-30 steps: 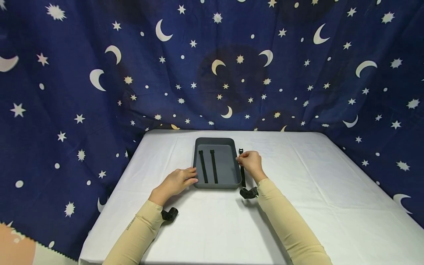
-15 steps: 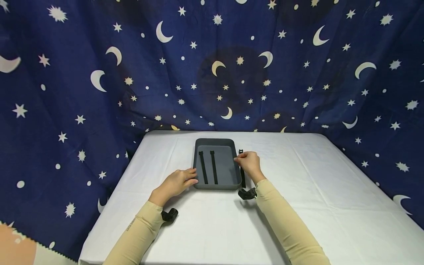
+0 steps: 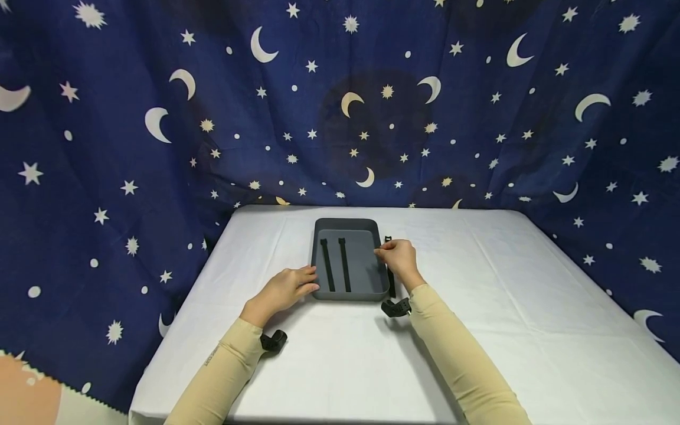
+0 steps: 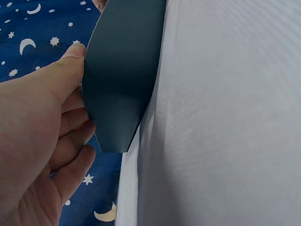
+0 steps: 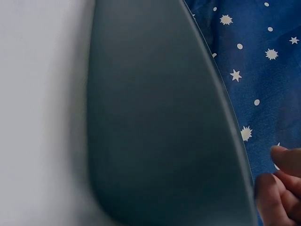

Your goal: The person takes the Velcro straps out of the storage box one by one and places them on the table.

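The person's left hand [image 3: 281, 292] has its fingers extended and relaxed, slightly spread, with the tips touching the left wall of a shallow, rectangular dark-grey tray with rounded corners [image 3: 365, 268]; the left wrist view shows the thumb at the rim and the other fingers gently bent beside it. The right hand [image 3: 402, 261] has its fingers bent and thumb brought near the forefinger at the tray's right rim; whether it grips anything cannot be told. The tray rests flat on a table covered with a white cloth [image 3: 478, 295], and behind hangs a deep-blue curtain printed with pale moons, stars and dots [image 3: 297, 177]. A peach-and-cream patch [image 3: 26, 383] fills the lower left corner. There are three narrow black straps with small squared heads: two lying side by side inside the tray [image 3: 327, 265] [image 3: 345, 265], and one just outside its right wall [image 3: 392, 287], partly hidden by the right hand. Two beige sleeves [image 3: 228, 366] [image 3: 457, 348] and two black wrist devices [image 3: 274, 340] [image 3: 396, 307] show.
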